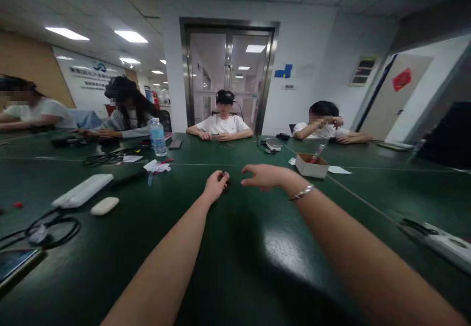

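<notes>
Over the middle of the dark green table (pixel 235 247), my left hand (pixel 215 187) is closed around a small dark object (pixel 224 173), whose top shows between thumb and fingers; what it is I cannot make out. To its right, my right hand (pixel 264 176) hangs just above the table with thumb and fingers apart and nothing between them. A silvery bracelet (pixel 303 192) circles the right wrist. The two hands do not touch.
A water bottle (pixel 158 138) stands beyond crumpled paper (pixel 157 166) on the left. Nearer are a white power strip (pixel 83 190), a white mouse (pixel 105 206) and cables. An open box (pixel 312 165) sits right. Several people sit across the table.
</notes>
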### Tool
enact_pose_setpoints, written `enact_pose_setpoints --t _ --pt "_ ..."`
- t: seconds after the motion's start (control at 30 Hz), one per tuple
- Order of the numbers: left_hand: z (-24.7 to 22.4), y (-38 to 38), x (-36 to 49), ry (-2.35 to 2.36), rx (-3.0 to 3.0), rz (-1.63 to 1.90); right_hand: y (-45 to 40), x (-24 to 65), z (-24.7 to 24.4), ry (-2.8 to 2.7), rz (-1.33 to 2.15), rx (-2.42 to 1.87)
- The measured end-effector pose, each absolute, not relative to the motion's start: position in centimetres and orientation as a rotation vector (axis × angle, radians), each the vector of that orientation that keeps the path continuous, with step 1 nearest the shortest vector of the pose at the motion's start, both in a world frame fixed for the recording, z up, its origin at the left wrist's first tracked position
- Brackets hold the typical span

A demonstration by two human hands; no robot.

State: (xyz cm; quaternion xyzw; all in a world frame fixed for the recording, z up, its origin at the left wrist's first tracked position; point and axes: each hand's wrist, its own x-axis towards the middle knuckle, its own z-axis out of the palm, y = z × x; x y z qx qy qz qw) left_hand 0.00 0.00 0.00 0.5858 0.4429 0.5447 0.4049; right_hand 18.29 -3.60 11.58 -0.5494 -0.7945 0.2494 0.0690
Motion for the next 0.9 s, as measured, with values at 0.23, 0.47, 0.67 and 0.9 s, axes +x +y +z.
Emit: enact_pose_setpoints --t 0.23,0.47,0.67,0.9 --pt "-0.1 0.4 -1.0 0.983 1.357 1.511 -1.0 12.7 2.8 -1.703 1.494 -1.125" --pt "0.7 -0.4 -2.3 0.875 1.250 1.244 -0.6 12.9 1.4 -1.515 1.452 -0.980" --pt "1.1 -0.6 -3.2 0.930 1.203 1.209 -0.1 12.5 0.9 -1.473 1.365 -1.012" --pt "1.4 -0.8 -3.1 1.012 1.172 1.202 -0.4 12.8 1.1 -1.408 1.310 -0.983"
